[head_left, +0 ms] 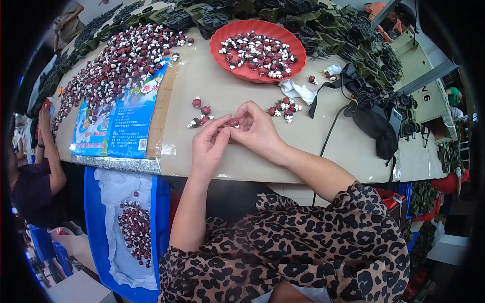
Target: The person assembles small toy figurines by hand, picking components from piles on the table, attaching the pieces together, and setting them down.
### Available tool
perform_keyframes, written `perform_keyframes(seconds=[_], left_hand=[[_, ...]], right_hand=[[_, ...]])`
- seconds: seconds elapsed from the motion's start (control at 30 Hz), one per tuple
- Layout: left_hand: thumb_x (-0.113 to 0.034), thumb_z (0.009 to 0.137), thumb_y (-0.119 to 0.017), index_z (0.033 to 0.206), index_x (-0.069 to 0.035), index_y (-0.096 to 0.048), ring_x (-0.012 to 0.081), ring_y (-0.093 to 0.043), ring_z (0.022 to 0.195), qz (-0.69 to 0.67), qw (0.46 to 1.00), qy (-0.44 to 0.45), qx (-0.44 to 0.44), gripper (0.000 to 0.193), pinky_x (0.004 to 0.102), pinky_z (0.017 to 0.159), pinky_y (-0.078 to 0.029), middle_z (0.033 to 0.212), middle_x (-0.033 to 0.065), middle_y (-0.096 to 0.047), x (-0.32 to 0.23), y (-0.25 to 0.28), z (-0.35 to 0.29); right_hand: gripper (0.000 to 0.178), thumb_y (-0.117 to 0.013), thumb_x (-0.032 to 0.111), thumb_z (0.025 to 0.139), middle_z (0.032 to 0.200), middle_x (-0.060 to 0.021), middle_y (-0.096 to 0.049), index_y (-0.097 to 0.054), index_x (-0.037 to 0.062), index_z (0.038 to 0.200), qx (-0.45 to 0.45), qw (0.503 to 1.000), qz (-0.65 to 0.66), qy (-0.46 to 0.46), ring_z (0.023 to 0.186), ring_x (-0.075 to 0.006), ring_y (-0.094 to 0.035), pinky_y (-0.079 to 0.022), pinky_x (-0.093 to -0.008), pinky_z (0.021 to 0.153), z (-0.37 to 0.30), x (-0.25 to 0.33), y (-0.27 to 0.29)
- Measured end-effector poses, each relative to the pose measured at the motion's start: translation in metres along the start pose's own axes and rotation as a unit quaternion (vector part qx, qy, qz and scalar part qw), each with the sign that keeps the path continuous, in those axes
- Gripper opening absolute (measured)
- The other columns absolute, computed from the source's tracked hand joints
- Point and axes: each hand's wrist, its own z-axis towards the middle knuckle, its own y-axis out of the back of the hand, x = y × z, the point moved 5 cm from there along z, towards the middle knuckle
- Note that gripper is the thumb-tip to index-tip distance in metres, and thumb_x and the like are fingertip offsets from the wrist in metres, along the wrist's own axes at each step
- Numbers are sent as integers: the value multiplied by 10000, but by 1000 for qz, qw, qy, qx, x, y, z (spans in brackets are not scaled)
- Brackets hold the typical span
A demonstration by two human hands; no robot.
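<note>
Above the near part of the table, my left hand (209, 146) and my right hand (258, 132) meet, fingertips pinched together around one small red-and-white toy piece (233, 122). Its red round part shows between the fingers; the rest is hidden. Left of my fingers lies a loose group of similar toy pieces (205, 110). To the right, another small cluster of toy pieces (284, 108) rests on the table. Beyond my hands stands a red scalloped bowl (222, 68) holding many more of them.
A large heap of toy pieces (126, 60) covers the far left, partly over a blue printed sheet (121, 126). Dark green toy vehicles (323, 25) line the back. A black bag with cords (371, 126) lies right. A blue tray (93, 202) sits below the table's left edge; another person (35, 187) works left.
</note>
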Motion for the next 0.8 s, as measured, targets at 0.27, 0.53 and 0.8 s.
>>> perform_keyframes(seconds=[0.27, 0.53, 0.8], left_hand=[[-97, 862, -472, 1084, 15, -520, 69, -480, 735, -102, 991, 4, -84, 254, 188, 648, -398, 860, 21, -502, -8, 7, 0], [-79, 859, -471, 1100, 14, -511, 64, -471, 741, -36, 997, -10, -64, 262, 185, 651, -396, 901, 20, -448, -7, 8, 2], [-45, 836, -501, 1068, 20, -514, 79, -479, 770, -72, 995, -32, -54, 241, 194, 737, -409, 924, 31, -444, -7, 2, 2]], right_hand=[[179, -508, 221, 856, 735, -12, -581, -556, 49, 874, 137, 845, 475, -203, 577, -47, -526, -440, -173, 532, -4, 0, -9], [217, -462, 254, 879, 699, 1, -554, -540, 53, 857, 162, 831, 489, -211, 557, -53, -498, -409, -191, 509, -5, 2, -12], [220, -450, 238, 886, 686, 8, -525, -537, 37, 905, 174, 859, 450, -168, 561, -47, -475, -397, -200, 509, -5, 2, -14]])
